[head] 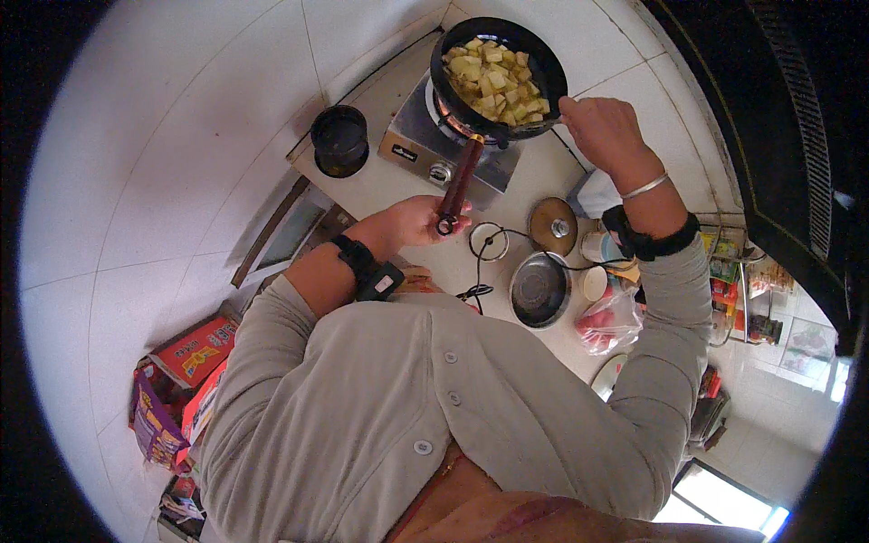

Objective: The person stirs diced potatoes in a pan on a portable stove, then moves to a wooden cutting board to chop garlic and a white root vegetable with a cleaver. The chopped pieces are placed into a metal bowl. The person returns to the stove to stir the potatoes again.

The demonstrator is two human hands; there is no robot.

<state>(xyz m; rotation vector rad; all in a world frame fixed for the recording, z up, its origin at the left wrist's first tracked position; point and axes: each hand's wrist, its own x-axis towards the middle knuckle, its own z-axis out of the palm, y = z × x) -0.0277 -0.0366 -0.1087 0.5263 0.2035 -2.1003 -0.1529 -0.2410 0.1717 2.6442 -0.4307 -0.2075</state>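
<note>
A black wok [553,68] with pale yellow diced pieces [495,78], perhaps potato, sits tilted over the lit burner of a steel gas stove [421,146]. Its dark wooden handle [464,173] slopes down into my left hand [431,220], which holds it near the end ring, palm beneath. My right hand [601,129] is closed at the wok's right rim on the end of a thin metal utensil [536,125], probably a spatula, that reaches in beside the pieces. Its far end is hidden.
A black round container [339,139] stands left of the stove. To the right are a glass lid [551,224], a metal pan [541,290], a black cable [478,271], a plastic bag [611,322] and a cup [595,283]. A dark range hood [767,136] overhangs the upper right.
</note>
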